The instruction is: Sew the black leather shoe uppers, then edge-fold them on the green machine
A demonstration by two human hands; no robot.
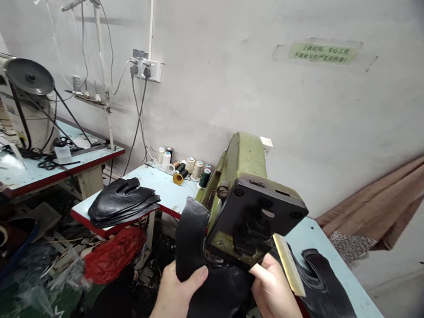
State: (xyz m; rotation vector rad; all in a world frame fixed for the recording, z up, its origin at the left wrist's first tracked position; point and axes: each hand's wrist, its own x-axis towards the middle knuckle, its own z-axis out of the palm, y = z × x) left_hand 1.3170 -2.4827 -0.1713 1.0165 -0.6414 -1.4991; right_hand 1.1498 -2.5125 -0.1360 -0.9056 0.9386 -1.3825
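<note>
A black U-shaped leather piece (219, 297) lies under the head of a green machine (247, 157), around its black front plate (255, 216). My left hand (183, 289) is closed on the piece's left side, with the thumb on top and the fingers hidden beneath. At the right of the machine head, my right hand (273, 289) pinches the piece's other edge close under the black plate. A pale yellow strip (288, 265) stands out from the machine just above this hand. The point where the machine meets the leather is mostly hidden.
Black leather pieces are stacked on the left table end (124, 203), with more pieces (330, 291) at the right. Thread spools (196, 170) stand behind. A red plastic bag (116, 254) lies low at the left. Farther left is a sewing machine (26, 90).
</note>
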